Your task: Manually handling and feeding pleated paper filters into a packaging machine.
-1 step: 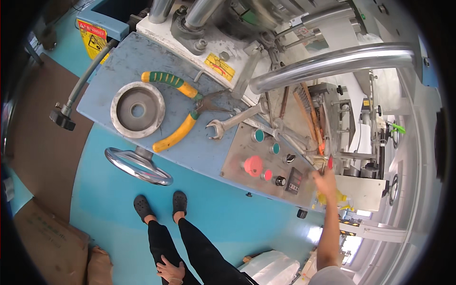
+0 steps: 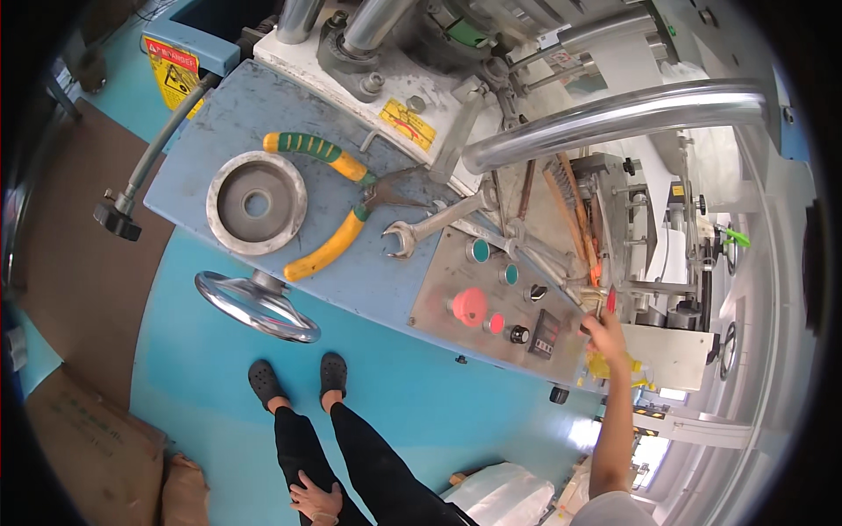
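Observation:
My right hand (image 2: 607, 340) reaches to the far right end of the machine's bench, its fingers closed around a small dark piece among the tools; that piece is mostly hidden. Just beyond the fingertips stands a red tip (image 2: 611, 300). Below the hand shows a yellow item (image 2: 600, 366), partly covered. My left hand (image 2: 317, 500) lies on my trouser leg with its fingers spread, holding nothing. On the blue bench top (image 2: 351, 272) rest yellow-and-green pliers (image 2: 379, 194), jaws apart, and an open-end wrench (image 2: 438, 223). More wrenches and a wooden-handled brush (image 2: 561, 195) lie in a heap.
A round metal ring (image 2: 215, 209) sits left of the pliers. The control panel (image 2: 438, 289) carries a big red button (image 2: 470, 307) and several smaller ones. A chrome handwheel (image 2: 254, 330) juts over the blue floor. A thick chrome bar (image 2: 614, 118) crosses above the tools.
My right hand has shifted slightly right, and a dark piece now shows at its fingers. My left hand stays on my leg. The bench tools have not moved.

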The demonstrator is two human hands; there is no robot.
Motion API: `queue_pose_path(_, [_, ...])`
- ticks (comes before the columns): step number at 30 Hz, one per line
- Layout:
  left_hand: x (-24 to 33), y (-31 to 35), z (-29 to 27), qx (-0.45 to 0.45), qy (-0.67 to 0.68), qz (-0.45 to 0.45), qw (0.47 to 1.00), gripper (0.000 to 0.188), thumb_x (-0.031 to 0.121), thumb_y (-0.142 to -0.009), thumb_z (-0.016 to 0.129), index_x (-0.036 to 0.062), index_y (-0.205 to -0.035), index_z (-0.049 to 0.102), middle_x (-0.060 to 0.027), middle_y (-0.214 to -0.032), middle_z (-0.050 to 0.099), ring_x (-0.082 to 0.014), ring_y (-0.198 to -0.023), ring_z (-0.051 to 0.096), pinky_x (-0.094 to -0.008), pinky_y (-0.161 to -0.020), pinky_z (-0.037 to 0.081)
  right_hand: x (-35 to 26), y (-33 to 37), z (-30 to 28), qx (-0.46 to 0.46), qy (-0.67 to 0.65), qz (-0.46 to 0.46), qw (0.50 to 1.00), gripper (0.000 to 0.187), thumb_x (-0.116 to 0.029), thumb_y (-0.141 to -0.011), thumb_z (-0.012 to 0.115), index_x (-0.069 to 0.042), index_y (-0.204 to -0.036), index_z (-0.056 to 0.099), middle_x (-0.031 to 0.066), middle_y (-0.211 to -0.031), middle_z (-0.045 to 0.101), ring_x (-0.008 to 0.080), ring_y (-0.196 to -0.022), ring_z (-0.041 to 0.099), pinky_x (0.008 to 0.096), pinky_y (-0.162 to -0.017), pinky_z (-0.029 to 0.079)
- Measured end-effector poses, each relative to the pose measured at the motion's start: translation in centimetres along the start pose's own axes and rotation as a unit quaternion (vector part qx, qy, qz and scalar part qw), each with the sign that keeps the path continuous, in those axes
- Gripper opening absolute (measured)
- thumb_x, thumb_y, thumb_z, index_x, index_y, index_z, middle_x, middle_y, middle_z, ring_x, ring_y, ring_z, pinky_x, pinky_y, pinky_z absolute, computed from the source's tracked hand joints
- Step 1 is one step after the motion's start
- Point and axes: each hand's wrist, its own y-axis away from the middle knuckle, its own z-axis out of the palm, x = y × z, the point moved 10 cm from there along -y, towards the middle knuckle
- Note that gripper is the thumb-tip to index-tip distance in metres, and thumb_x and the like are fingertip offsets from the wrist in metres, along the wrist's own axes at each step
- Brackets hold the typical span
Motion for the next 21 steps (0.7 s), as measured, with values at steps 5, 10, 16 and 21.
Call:
queue_pose_path(5, [-0.3, -1.2, 0.9, 0.026, 0.011, -0.047, 0.999, 0.106, 0.058, -0.067, 0.076, 0.0157, -0.149, 0.024, -0.0167, -0.123, 0.041, -0.0330, -0.117, 0.045, -0.0483, -0.094, 0.035, 0.1, -0.1, 1.7, -0.061, -0.287, -0.088, 0.952, 0.026, -0.026, -0.088, 0.068, -0.003, -0.097, 0.063, 0.0045, -0.075, 0.063, 0.0083, -0.051, 0.050, 0.0215, -0.044, 0.035])
queue_pose_path(10, [-0.9, -1.0, 0.9, 0.057, -0.004, -0.046, 0.997, 0.104, 0.056, -0.067, 0.076, 0.0160, -0.148, 0.026, -0.0139, -0.116, 0.041, -0.0309, -0.111, 0.045, -0.0451, -0.089, 0.035, -0.2, 0.1, 1.6, -0.015, -0.171, -0.018, 0.985, 0.022, -0.020, -0.080, 0.067, -0.004, -0.095, 0.065, 0.0032, -0.074, 0.063, 0.0059, -0.049, 0.044, 0.0211, -0.044, 0.033])
queue_pose_path(16, [0.0, -0.9, 0.9, 0.036, -0.017, -0.043, 0.998, 0.103, 0.056, -0.069, 0.075, 0.0155, -0.149, 0.026, -0.0142, -0.118, 0.041, -0.0306, -0.112, 0.045, -0.0450, -0.090, 0.035, -2.0, 0.9, -1.6, 0.236, 0.270, -0.009, 0.933, 0.041, -0.031, -0.069, 0.072, 0.004, -0.090, 0.068, 0.0220, -0.086, 0.070, 0.0348, -0.072, 0.069, 0.0418, -0.065, 0.055])
queue_pose_path(21, [-0.5, -0.8, 0.6, 0.055, -0.031, -0.056, 0.996, 0.101, 0.056, -0.071, 0.074, 0.0158, -0.149, 0.025, -0.0144, -0.119, 0.040, -0.0306, -0.114, 0.045, -0.0445, -0.092, 0.034, -5.0, 3.1, -0.3, 0.254, 0.308, 0.048, 0.916, 0.046, -0.033, -0.073, 0.069, 0.004, -0.099, 0.067, 0.0286, -0.099, 0.068, 0.0423, -0.096, 0.067, 0.0478, -0.085, 0.054])
